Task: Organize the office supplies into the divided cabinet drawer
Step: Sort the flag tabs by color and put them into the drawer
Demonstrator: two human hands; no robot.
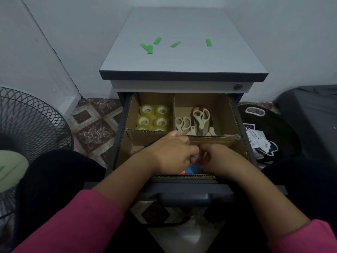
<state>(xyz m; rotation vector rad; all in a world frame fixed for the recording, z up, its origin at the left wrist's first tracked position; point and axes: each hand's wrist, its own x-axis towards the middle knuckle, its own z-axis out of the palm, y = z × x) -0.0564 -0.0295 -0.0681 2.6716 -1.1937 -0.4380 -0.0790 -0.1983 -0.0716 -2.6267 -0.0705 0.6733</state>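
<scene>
From the head camera, the cabinet drawer [120, 136] is pulled out toward the person and lined with cardboard dividers [174, 114] that split it into compartments. In the far left compartment, rolls of clear tape [153, 117] sit packed side by side. In the far right compartment, several beige-handled scissors [197, 121] lie together, one with red handles partly under them.

Both hands are down in the near compartment, close together and touching. The left hand [171, 154] has its fingers curled in a clenched grip, and the right hand [217, 157] is curled beside it; small orange and blue items [193, 168] show between and beneath them, but which hand grasps what cannot be told.

On the cabinet's grey worktop [182, 57], five green strips [176, 44] lie scattered toward the far side, two of them overlapping at the left.

A wire fan guard [31, 121] stands at the left on the tiled floor [94, 125].
</scene>
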